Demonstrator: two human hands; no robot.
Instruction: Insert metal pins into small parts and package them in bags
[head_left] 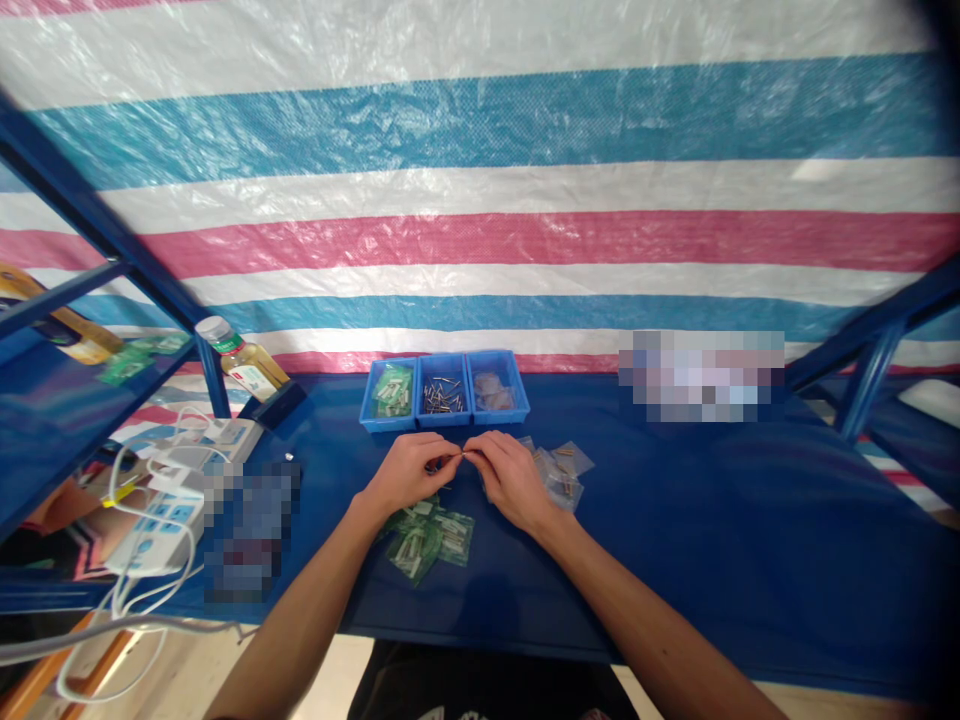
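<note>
My left hand [409,472] and my right hand [510,480] meet above the blue cloth-covered table [675,520], fingertips nearly touching around a thin metal pin [465,453]. Small dark parts show inside my left fingers, too small to identify. Just behind my hands stands a blue three-compartment plastic tray [442,390], holding green-printed packets, loose metal pins and clear bags. Green-printed small bags [424,540] lie below my left hand, and clear plastic bags of metal parts [562,475] lie beside my right hand.
On the left stand a white power strip [154,525] with tangled white cables and a bottle of yellow liquid [244,358]. Blue metal shelving frames [97,220] the table's sides. A striped tarpaulin [480,240] hangs behind. A pixelated patch [701,375] covers something at the back right.
</note>
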